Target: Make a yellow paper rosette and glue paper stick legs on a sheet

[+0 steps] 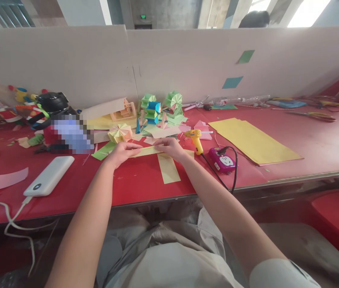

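Pale yellow strip (149, 151) is held at the counter (136, 184); left hand (121, 154) and right hand (171, 148) pinch it between closed fingers (133, 152), set apart, apparently keeping it straight. Glue gun (197, 143) lies beside purple power socket (221, 161), presumably for convenient reach.

I can read no text, brand or number. At my 12 o'clock, a green illuminated sign (143, 17) is too small to read. At my 10 o'clock, a white power bank (52, 173) bears a round dark mark (37, 186), illegible.
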`<state>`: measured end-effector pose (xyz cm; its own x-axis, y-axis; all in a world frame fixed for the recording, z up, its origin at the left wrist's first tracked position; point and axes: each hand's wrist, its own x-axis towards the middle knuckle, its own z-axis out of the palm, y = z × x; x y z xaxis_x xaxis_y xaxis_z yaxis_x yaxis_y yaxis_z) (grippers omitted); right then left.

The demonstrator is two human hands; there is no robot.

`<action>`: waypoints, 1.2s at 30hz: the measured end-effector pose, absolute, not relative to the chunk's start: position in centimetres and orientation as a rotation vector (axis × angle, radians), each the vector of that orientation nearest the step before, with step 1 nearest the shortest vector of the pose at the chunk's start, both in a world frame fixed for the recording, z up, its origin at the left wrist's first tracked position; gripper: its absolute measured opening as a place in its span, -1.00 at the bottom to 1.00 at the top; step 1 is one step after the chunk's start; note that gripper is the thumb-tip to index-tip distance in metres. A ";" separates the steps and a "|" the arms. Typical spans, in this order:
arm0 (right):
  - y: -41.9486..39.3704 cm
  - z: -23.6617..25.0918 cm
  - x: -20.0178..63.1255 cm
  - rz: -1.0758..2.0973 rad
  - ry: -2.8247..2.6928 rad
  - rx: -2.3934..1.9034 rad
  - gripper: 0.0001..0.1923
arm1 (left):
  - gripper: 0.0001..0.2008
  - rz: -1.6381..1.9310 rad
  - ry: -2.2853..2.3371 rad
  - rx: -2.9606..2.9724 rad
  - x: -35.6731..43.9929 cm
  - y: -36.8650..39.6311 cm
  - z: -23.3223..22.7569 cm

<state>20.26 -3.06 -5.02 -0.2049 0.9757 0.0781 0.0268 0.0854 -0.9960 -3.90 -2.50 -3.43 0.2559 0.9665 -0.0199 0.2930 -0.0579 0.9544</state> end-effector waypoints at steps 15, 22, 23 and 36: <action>-3.2 -4.9 20.1 1.276 -1.440 -1.057 -0.73 | -0.59 0.967 1.199 1.611 -3.2 -3.0 -3.1; -3.4 -4.9 20.0 1.358 -1.358 -1.044 -0.76 | -0.57 0.944 1.194 1.622 -3.2 -2.9 -3.2; -3.5 -4.8 20.0 1.354 -1.354 -1.039 -0.77 | -0.57 0.936 1.193 1.621 -3.2 -2.9 -3.2; -3.9 -4.6 20.0 1.349 -1.378 -1.030 -0.76 | -0.58 0.906 1.186 1.589 -2.6 -3.1 -3.3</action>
<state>19.98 -3.91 -4.62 -0.2271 0.9722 0.0561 -0.0354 0.0493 -0.9982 -2.60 -3.10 -3.28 0.2628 0.9644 0.0304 0.2830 -0.1072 0.9531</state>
